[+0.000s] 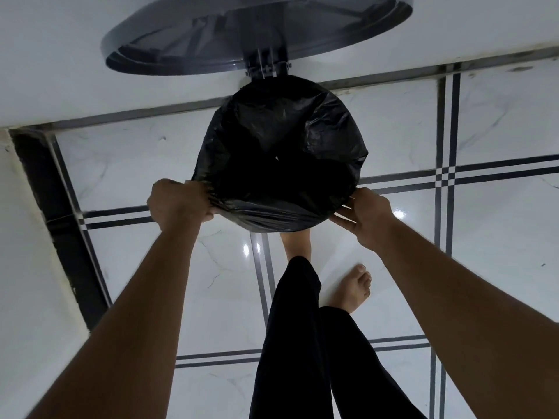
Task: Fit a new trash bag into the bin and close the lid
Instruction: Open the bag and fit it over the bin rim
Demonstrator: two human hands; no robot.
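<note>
A: What are the hands doing?
B: The left hand is gripping the black trash bag bunched at the bin's near-left rim. The right hand is lying with straight fingers against the near-right rim.
A: And the bin?
B: It is standing on the tiled floor, the bag lining it and folding over its rim, the grey lid standing open behind.

Crinkled plastic bag; glossy floor tiles
</note>
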